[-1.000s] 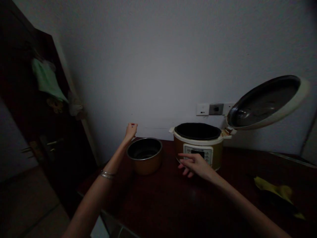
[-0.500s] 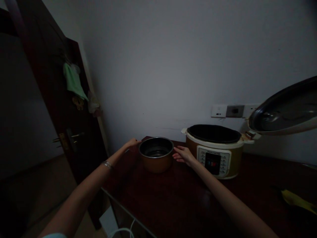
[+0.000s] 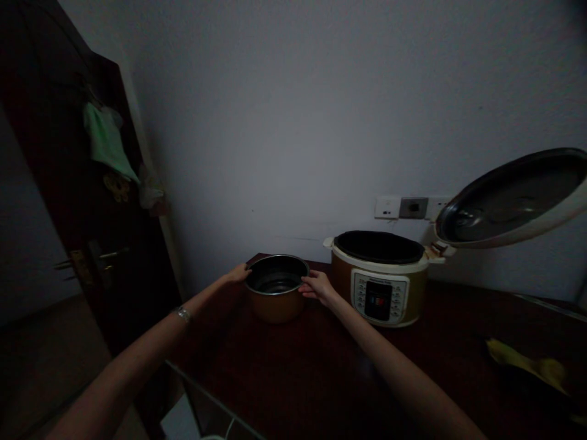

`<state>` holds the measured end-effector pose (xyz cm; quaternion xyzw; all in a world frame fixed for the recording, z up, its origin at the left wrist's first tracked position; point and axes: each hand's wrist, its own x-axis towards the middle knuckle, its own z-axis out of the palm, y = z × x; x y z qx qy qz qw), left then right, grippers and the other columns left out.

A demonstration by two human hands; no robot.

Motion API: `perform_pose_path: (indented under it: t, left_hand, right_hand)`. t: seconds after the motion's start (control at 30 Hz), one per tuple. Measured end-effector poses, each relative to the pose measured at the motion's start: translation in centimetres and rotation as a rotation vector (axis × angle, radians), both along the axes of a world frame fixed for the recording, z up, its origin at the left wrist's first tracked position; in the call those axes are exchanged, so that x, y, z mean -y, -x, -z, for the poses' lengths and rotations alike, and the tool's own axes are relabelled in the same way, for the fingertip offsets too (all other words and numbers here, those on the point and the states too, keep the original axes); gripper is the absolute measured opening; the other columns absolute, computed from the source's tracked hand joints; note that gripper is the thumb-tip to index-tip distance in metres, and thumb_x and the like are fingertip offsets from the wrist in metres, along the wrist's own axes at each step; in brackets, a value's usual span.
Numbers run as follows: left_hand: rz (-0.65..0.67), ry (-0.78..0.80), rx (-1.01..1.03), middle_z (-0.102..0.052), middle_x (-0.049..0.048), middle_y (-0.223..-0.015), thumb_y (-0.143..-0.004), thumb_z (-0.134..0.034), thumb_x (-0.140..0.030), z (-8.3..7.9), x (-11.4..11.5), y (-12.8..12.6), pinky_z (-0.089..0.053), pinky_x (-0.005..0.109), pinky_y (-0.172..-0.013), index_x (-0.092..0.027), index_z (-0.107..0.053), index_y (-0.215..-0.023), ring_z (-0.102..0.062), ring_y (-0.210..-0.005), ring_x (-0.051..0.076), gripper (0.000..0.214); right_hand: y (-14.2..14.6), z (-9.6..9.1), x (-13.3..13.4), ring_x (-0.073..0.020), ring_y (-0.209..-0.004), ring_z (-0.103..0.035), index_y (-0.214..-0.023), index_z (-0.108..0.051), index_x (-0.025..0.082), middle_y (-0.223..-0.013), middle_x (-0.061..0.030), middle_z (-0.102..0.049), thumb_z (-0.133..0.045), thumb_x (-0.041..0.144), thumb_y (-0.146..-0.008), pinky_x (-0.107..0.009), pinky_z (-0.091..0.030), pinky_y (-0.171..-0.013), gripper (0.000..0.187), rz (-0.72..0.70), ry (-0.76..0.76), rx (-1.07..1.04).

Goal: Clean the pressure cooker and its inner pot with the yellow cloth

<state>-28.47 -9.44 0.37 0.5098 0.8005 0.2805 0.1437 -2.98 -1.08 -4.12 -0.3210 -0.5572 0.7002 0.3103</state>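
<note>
Round ochre metal pot [image 3: 277,305], dark inside, sits left of the open cream-and-gold multicooker [image 3: 380,287] on dark-red worktop [image 3: 293,379]; left hand [image 3: 238,273] nearly closed on rim away from multicooker; right hand [image 3: 317,287] part-closed, pinching multicooker-side rim; uneven grip could slip, tipping pot.

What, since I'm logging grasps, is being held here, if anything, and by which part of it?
The round, orange, dark-lined pot, by its silvery rim: the left hand grips the left side, the right hand the right.
</note>
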Motion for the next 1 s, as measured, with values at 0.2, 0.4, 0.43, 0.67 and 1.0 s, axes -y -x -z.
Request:
perform_pose_path:
  t: [0.2, 0.4, 0.43, 0.67, 1.0]
  left_hand:
    - [-0.02, 0.013, 0.013, -0.055, 0.0047, -0.046, -0.057, -0.055, -0.019, -0.8, 0.3, 0.3, -0.05, 0.034, -0.065, -0.018, -0.055, -0.046, -0.063, -0.069, 0.026, 0.011]
    - [-0.005, 0.116, 0.071, -0.049, 0.0043, -0.035, -0.054, -0.058, -0.026, -3.3, 2.5, 0.7, -0.051, 0.04, -0.052, -0.018, -0.057, -0.046, -0.059, -0.046, 0.025, 0.011]
    - [0.014, 0.144, 0.076, -0.05, 0.0048, -0.035, -0.053, -0.059, -0.028, -3.9, 2.9, 0.8, -0.051, 0.041, -0.05, -0.018, -0.058, -0.047, -0.058, -0.043, 0.025, 0.011]
    - [0.233, 0.302, 0.059, -0.057, 0.0047, -0.045, -0.059, -0.065, -0.044, -7.8, 5.4, -1.7, -0.047, 0.032, -0.04, -0.02, -0.061, -0.056, -0.053, -0.039, 0.019, 0.025]
    - [0.421, 0.255, 0.262, -0.043, -0.0058, -0.046, -0.066, -0.062, -0.05, -6.6, 9.7, -14.1, -0.03, 0.021, -0.03, -0.019, -0.053, -0.068, -0.036, -0.034, 0.008, 0.033]
  right_hand:
    - [-0.2, -0.7, 0.3, -0.0069, -0.055, -0.059, -0.104, -0.056, 0.011, -0.076, -0.0005, -0.063, -0.052, 0.025, -0.089, -0.019, -0.05, -0.048, 0.021, 0.048, 0.004, 0.047]
    - [-3.0, -2.5, 3.4, -0.0104, -0.042, -0.06, -0.104, -0.052, 0.007, -0.048, -0.0011, -0.062, -0.054, 0.006, -0.082, -0.015, -0.049, -0.042, 0.022, 0.06, -0.023, -0.05]
    - [-3.7, -2.9, 4.1, -0.0107, -0.043, -0.061, -0.105, -0.052, 0.007, -0.048, -0.0012, -0.062, -0.054, 0.007, -0.081, -0.015, -0.049, -0.042, 0.023, 0.061, -0.03, -0.071]
    - [-9.9, -4.1, 8.5, -0.0093, -0.045, -0.061, -0.117, -0.047, 0.007, -0.054, -0.0009, -0.064, -0.059, 0.013, -0.08, -0.014, -0.049, -0.042, 0.04, 0.139, -0.018, -0.186]
    - [-21.5, -3.7, 12.6, -0.0061, -0.031, -0.047, -0.119, -0.052, 0.007, -0.047, 0.0024, -0.058, -0.066, 0.016, -0.073, -0.012, -0.038, -0.028, 0.049, 0.351, 0.006, -0.138]
